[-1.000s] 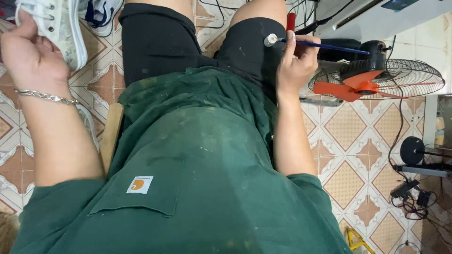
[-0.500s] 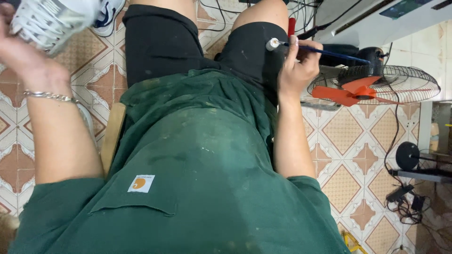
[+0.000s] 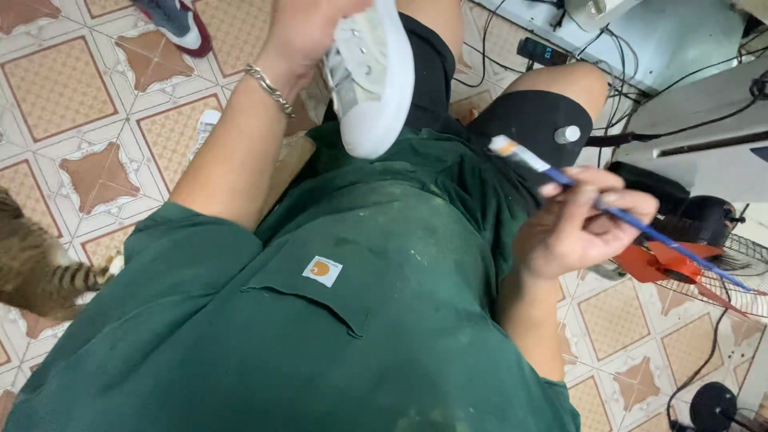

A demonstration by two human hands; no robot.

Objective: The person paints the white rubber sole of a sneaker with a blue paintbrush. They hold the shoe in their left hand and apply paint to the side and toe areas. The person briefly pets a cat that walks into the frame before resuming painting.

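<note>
Looking down, near to far:

Shirt: a big green shirt [image 3: 376,336] fills the low middle. It has pale paint spots.
Label: a small square patch [image 3: 322,270], white with an orange shape, sits on the shirt pocket, near the middle.
Cat: a striped brown cat [image 3: 36,268] is at 9 o'clock, on the floor.
Right hand: the right hand [image 3: 580,228] is at 3 o'clock. Its fingers are pinched shut on a paintbrush.
Paintbrush: the paintbrush [image 3: 608,210] is thin, with a blue stick. Its pale tip points to 11 o'clock, toward the shoe, but does not touch it.
Left hand: the left hand [image 3: 308,28] is at 12 o'clock, with a silver bracelet [image 3: 268,88] on the wrist. It grips a white shoe from the top. The two hands are well apart.
White shoe: the white shoe [image 3: 372,76] hangs above the lap, sole edge facing the brush.
Shorts: black shorts [image 3: 528,124] cover the legs at 1 o'clock.
Fan: an orange fan blade [image 3: 664,260] in a wire cage is just behind the right hand.
Other shoe: a grey and red shoe [image 3: 176,20] lies on the tiled floor [image 3: 88,112] at 11 o'clock.
Cables: black cables [image 3: 632,76] run at 1 o'clock, far off.
</note>
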